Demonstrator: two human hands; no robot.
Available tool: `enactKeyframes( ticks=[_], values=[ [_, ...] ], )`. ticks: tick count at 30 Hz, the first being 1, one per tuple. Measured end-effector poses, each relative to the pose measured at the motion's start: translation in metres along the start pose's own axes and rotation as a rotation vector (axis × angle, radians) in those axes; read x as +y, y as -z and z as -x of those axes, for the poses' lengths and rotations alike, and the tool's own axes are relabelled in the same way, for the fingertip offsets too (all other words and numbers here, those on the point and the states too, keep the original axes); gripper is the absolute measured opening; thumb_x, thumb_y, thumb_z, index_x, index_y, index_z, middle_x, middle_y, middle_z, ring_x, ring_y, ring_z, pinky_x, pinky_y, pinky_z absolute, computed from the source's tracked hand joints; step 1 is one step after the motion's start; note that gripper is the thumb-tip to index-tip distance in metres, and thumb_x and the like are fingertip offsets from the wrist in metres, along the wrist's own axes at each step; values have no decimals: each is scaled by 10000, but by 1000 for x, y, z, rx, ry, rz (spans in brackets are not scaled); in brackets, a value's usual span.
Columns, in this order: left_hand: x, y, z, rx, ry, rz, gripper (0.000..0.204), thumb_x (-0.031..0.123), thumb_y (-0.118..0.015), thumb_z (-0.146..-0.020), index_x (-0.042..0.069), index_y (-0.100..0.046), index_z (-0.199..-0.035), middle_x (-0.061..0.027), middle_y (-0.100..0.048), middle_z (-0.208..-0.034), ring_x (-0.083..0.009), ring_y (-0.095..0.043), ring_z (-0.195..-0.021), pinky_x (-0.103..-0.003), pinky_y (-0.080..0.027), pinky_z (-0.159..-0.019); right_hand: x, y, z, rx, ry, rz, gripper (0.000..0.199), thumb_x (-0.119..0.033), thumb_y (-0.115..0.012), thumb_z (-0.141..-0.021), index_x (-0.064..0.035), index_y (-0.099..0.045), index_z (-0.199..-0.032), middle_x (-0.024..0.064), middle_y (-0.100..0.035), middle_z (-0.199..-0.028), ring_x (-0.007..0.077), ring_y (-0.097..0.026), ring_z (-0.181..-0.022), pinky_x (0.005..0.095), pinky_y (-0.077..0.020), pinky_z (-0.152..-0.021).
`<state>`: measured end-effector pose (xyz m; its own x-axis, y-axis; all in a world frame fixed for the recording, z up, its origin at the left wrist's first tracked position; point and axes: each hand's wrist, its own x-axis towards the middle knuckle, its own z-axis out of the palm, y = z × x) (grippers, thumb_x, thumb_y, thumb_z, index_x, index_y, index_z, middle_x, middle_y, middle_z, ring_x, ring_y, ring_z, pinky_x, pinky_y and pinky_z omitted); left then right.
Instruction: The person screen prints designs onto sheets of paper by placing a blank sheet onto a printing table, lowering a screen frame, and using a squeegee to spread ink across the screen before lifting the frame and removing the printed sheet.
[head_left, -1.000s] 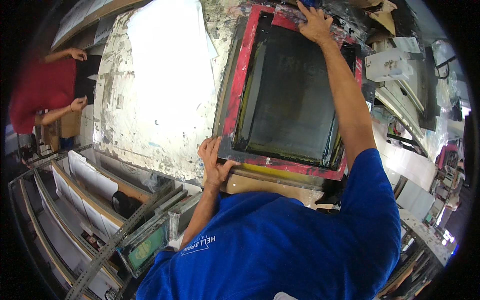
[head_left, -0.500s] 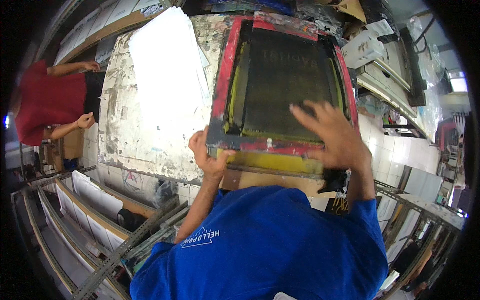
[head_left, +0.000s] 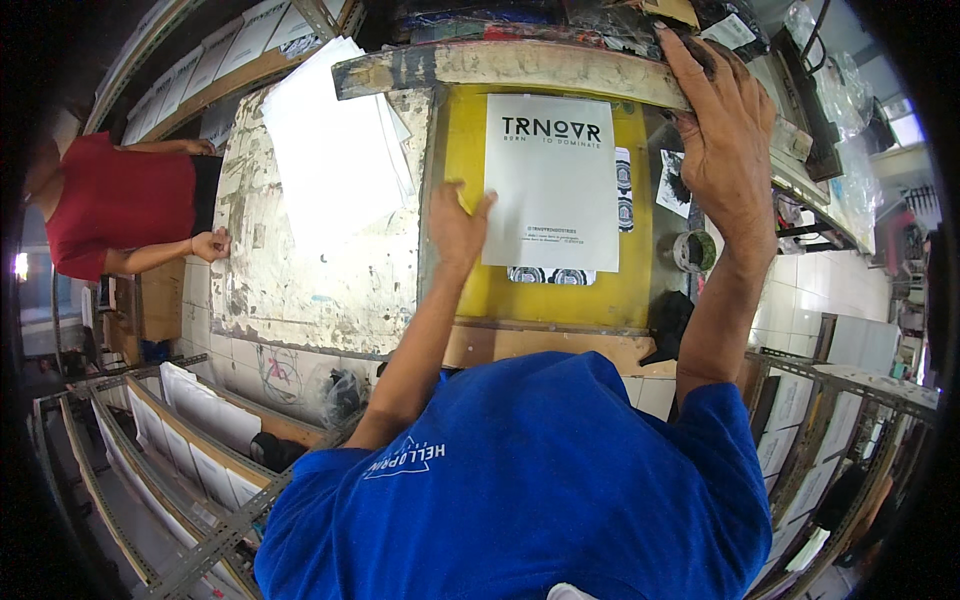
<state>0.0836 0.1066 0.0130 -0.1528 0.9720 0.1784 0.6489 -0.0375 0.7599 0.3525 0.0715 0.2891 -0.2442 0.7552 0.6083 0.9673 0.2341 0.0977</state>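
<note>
Sheet, one, white [head_left: 550, 185], with black printing: lies on a yellow board [head_left: 470, 298], nearer that board's far side than its near edge. Slips with dark emblems [head_left: 625, 195] show beneath it at the right and near edges.

Left grip [head_left: 462, 222], bare hand: released, fingers parted, at the sheet's left edge; contact cannot be told.

Right grip [head_left: 725, 150], bare hand: clasped on the right end of a worn frame [head_left: 550, 68], which is seen edge-on across the board's far side.

Right of the board: paper piece [head_left: 675, 190] with a black smear; round tub [head_left: 694, 251] just below it, contents unclear.

Left of the board: stained surface [head_left: 300, 290], bearing stacked white paper [head_left: 330, 150], fanned slightly.

Far left: another person [head_left: 130, 205], red shirt, one hand near the surface's edge.
</note>
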Motion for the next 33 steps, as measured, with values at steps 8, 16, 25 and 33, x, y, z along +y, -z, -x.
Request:
enactKeyframes(
  ticks=[8, 16, 25, 33],
  values=[
    [-16, -39, 35, -43, -25, -291, 262, 166, -834, -790, 30, -683, -957, -120, -622, -1109, -332, -590, -1028, -454, -486, -867, -1, -2, 4, -3, -8, -39, 744, 15, -578, -829, -247, -502, -1522, 108, -562, -1435, 317, -473, -1351, 489, -306, -1142],
    [-8, -34, 20, -141, 223, 281, 312, 37, -745, -826, 40, -578, -1090, -137, -687, -730, -354, -647, -640, -462, -489, -625, 1, -1, 2, -5, 16, -59, 731, 9, -568, -820, -221, -515, -1512, 113, -579, -1406, 315, -498, -1305, 487, -317, -1124],
    [-8, 64, -42, -189, 42, 77, 350, 50, -688, -867, 15, -616, -1208, -190, -729, -900, -300, -712, -763, -390, -554, -715, 0, 3, 5, -38, -14, -78, 716, 4, -601, -820, -206, -527, -1500, 116, -586, -1391, 320, -513, -1286, 477, -331, -1096],
    [-160, 208, -75, -112, 79, -146, 355, 10, -676, -907, -59, -615, -1250, -108, -720, -965, -142, -643, -857, -277, -506, -755, -14, 1, 15, -48, -53, -97, 737, -41, -726, -783, -235, -549, -1472, 65, -608, -1348, 290, -528, -1245, 478, -332, -1067]
  ],
)
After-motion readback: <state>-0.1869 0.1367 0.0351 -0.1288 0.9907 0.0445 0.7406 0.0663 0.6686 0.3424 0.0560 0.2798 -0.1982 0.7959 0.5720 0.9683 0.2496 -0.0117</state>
